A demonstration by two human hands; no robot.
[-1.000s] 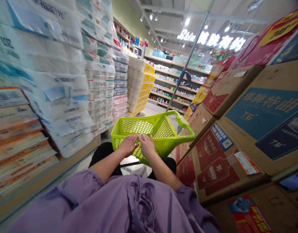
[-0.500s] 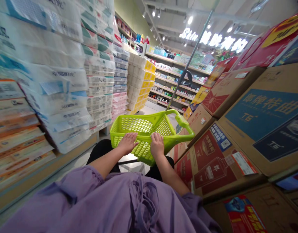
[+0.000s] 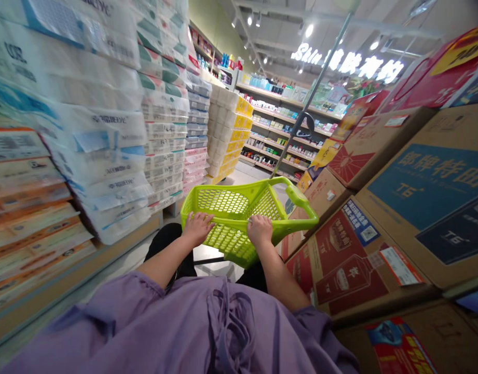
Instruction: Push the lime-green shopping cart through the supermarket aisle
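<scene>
A lime-green shopping basket (image 3: 234, 246) with perforated sides is in front of my knees, its handle (image 3: 297, 196) sticking out to the right. My left hand (image 3: 197, 227) lies over the near rim toward the left end, fingers curled onto the edge. Farther right on the same rim, my right hand (image 3: 259, 229) is closed, with its fingers wrapped over the edge. Through the open top I see only the mesh walls; the near part of the inside is hidden by the rim and my hands.
Stacked tissue packs (image 3: 110, 130) rise on the left above a low wooden platform. Liquor cartons (image 3: 379, 208) crowd the right side. A slanted metal pole (image 3: 312, 93) stands ahead, before shelves of small goods (image 3: 277, 122). Pale floor (image 3: 244, 171) runs between.
My left hand has slid left along the basket's rim, and my right hand has shifted right and curled more tightly. The surroundings and basket sit slightly farther right in view.
</scene>
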